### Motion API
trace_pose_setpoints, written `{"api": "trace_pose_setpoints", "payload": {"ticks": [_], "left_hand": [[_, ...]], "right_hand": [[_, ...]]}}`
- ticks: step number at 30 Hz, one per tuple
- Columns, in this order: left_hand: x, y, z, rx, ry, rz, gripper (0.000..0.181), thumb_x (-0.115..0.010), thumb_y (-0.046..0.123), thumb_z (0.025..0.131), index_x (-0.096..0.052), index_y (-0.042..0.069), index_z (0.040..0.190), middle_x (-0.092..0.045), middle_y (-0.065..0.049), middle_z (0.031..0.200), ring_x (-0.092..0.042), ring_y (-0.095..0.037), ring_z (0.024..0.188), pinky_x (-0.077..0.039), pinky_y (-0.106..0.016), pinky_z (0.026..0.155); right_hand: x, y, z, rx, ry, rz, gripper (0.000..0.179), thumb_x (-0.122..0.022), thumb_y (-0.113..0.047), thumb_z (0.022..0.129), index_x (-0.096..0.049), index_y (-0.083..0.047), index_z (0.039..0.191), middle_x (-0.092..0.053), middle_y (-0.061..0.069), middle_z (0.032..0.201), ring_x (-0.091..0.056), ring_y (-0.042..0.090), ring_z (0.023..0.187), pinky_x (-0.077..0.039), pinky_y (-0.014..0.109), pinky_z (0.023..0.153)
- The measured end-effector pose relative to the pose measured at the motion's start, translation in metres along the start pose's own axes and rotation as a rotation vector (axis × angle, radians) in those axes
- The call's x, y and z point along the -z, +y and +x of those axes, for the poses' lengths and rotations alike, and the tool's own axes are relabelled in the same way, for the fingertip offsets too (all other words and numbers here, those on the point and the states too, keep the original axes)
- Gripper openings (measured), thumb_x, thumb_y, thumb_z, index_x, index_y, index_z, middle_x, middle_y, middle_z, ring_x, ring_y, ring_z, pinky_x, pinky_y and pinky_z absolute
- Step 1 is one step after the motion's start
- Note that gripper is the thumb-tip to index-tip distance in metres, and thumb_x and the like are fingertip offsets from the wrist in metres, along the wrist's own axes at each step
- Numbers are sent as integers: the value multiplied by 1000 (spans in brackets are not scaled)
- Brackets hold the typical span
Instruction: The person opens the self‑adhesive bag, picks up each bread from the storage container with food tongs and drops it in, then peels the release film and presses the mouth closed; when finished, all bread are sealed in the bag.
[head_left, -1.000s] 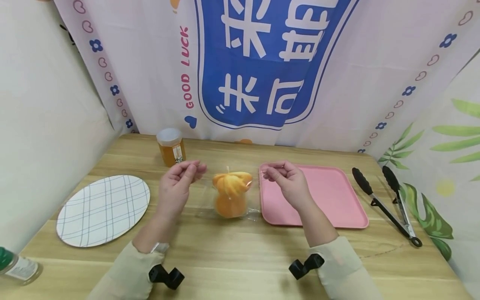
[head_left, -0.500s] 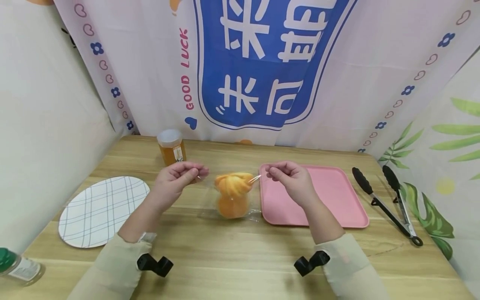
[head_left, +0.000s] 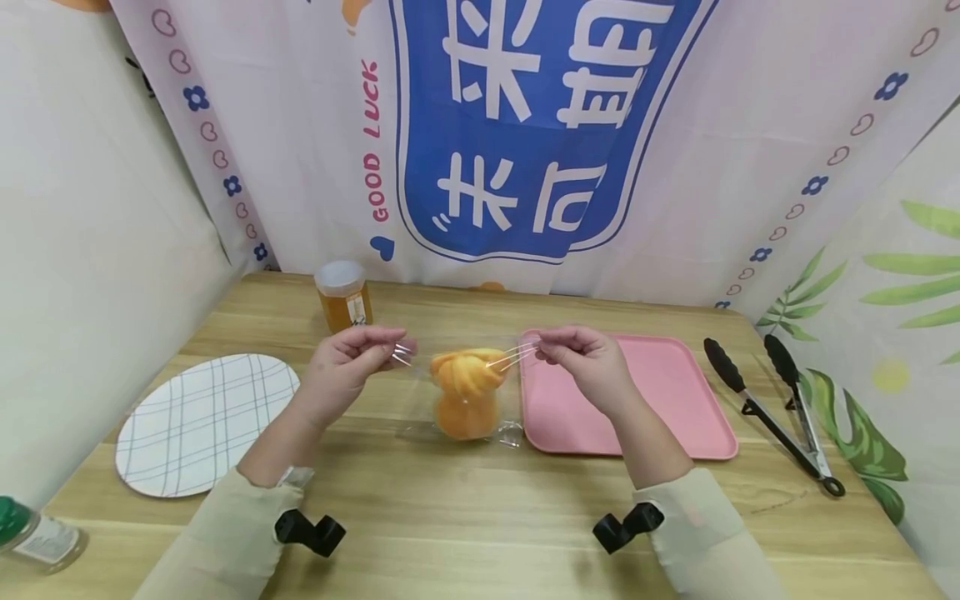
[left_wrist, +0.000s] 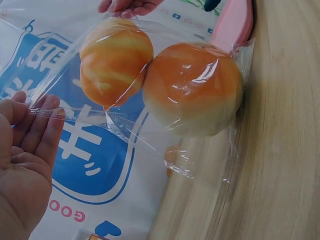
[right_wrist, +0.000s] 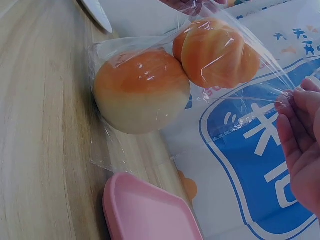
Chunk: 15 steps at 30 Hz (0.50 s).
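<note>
A clear plastic bag (left_wrist: 150, 127) stands upright on the wooden table between my hands. Inside it, a round golden bun (head_left: 467, 417) sits at the bottom with a twisted bread roll (head_left: 468, 372) on top of it. My left hand (head_left: 341, 371) pinches the upper left corner of the bag between thumb and fingers. Opposite it, my right hand (head_left: 588, 367) pinches the upper right corner. Between the two grips the film is stretched, with shiny creases running toward the fingers. Both wrist views show the bread pieces pressed against each other through the film.
Behind my left hand stands a jar of amber contents (head_left: 345, 300) with a pale lid. A checked oval plate (head_left: 206, 425) lies at left, near a green-capped bottle (head_left: 41, 533). The pink tray (head_left: 660, 392) is under my right hand's side, with black-tipped tongs (head_left: 783, 417) beyond it.
My left forearm has swung outward to the left while its fingers stay at the bag's corner. Bright taut creases now show in the film near both hands. The bread has shifted very slightly right.
</note>
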<state>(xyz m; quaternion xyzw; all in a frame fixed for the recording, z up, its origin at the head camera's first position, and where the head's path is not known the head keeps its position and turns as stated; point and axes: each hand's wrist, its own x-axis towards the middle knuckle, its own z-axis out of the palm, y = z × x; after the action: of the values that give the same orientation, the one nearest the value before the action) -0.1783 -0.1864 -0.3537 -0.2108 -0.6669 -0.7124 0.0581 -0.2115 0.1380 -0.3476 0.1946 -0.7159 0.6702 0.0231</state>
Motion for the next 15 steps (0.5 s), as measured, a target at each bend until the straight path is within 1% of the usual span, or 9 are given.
{"api": "trace_pose_setpoints", "payload": {"ticks": [1, 2, 4, 5, 7, 9, 11, 14, 15], "left_hand": [[0, 0, 0, -7, -5, -5, 38, -48, -2, 99, -71, 28, 104, -76, 9, 97, -72, -3, 92, -60, -22, 82], [0, 0, 0, -11, -10, -8, 38, -48, -3, 99, -71, 27, 104, -76, 9, 98, -72, -4, 92, -60, -23, 82], [0, 0, 0, -9, -15, -12, 38, -48, -4, 99, -72, 25, 103, -76, 8, 98, -72, -4, 92, -60, -23, 82], [0, 1, 0, 2, -12, -4, 39, -48, -5, 98, -73, 25, 101, -76, 9, 97, -72, -4, 92, -60, -23, 82], [0, 1, 0, 36, 0, 22, 41, -48, -6, 97, -74, 26, 97, -76, 11, 96, -71, -3, 91, -60, -22, 82], [1, 2, -1, 71, 14, 54, 42, -48, -7, 95, -75, 26, 93, -75, 13, 96, -71, -2, 92, -59, -20, 82], [1, 3, -1, 94, 14, 97, 42, -48, -7, 94, -74, 26, 90, -75, 15, 96, -70, -1, 93, -59, -19, 83], [2, 5, -1, 95, -12, 130, 38, -48, -6, 95, -73, 22, 90, -75, 16, 97, -70, -2, 97, -58, -20, 86], [2, 5, -1, 87, -26, 140, 37, -48, -6, 95, -73, 21, 90, -74, 16, 98, -70, -2, 98, -58, -20, 87]], "right_hand": [[1, 0, 0, 3, -1, 5, 17, -59, 11, 89, -68, 9, 103, -73, -18, 86, -70, 0, 80, -59, 19, 77], [2, 1, 0, 7, -3, 13, 21, -58, 12, 88, -72, 1, 99, -73, -18, 86, -70, 0, 80, -59, 19, 76], [3, 1, 0, 12, -8, 21, 35, -56, 14, 87, -74, -16, 90, -73, -17, 84, -70, 0, 80, -59, 18, 76], [4, 1, 0, 13, -9, 19, 41, -56, 14, 87, -73, -23, 86, -73, -18, 84, -69, 0, 80, -58, 18, 76], [6, 1, 0, 6, -20, 1, 47, -55, 13, 87, -73, -30, 82, -73, -18, 84, -68, -1, 81, -58, 17, 78], [7, 1, 0, -2, -26, -10, 46, -54, 12, 87, -74, -29, 81, -73, -17, 84, -68, 0, 83, -57, 17, 79], [9, 1, 1, -12, -27, -29, 42, -55, 11, 87, -75, -26, 81, -73, -17, 85, -67, 0, 84, -56, 16, 81], [10, 1, 1, -9, -38, -33, 40, -53, 11, 88, -75, -22, 82, -73, -14, 86, -67, 2, 83, -57, 18, 80], [10, 1, 1, -7, -42, -40, 40, -53, 11, 88, -75, -22, 82, -73, -14, 85, -67, 2, 83, -56, 18, 79]]}}
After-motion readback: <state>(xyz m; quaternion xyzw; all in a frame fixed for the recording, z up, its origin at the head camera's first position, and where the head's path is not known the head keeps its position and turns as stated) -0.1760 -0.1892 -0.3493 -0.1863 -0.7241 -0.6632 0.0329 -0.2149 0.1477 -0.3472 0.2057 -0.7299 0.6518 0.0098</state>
